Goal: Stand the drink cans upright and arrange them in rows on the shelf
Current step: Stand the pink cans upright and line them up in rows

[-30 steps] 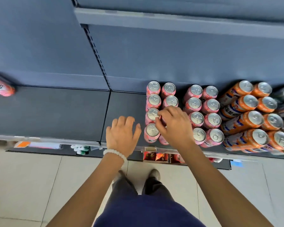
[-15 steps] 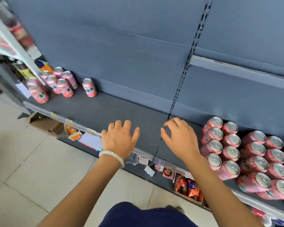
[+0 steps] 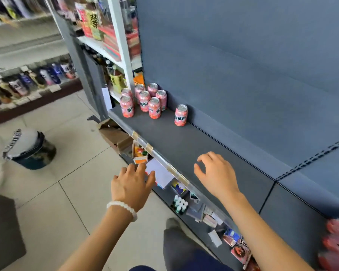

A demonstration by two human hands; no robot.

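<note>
At nine o'clock, on the tiled floor (image 3: 53,192), stands a dark bin (image 3: 30,151) with a pale lid, and behind it a blurred low shelf of bottles (image 3: 27,81). Toward ten o'clock an open cardboard box (image 3: 115,136) lies on the floor against the foot of the shelving. At eleven o'clock a cluster of pink drink cans (image 3: 145,100) stands upright at the far left end of the grey shelf (image 3: 213,153), packed close in short rows, labels with dark characters facing out. One single pink can (image 3: 181,115) stands upright apart from that cluster, just to its right, near the back panel (image 3: 243,65). Below centre, at about seven o'clock, the left hand (image 3: 132,187) hangs over the floor just off the shelf's front rail, fingers spread and relaxed, holding nothing; a white bead bracelet (image 3: 122,208) circles its wrist. A white paper tag (image 3: 160,175) hangs from the rail beside its fingertips. At centre, the right hand (image 3: 215,175) hovers above the bare shelf surface, fingers loosely curled downward, thumb out, gripping nothing. At four o'clock, at the frame's right edge, more pink cans (image 3: 337,243) appear on the same shelf, too blurred to judge their posture. Small packaged goods (image 3: 209,216) sit on the lower tier beneath the rail.
</note>
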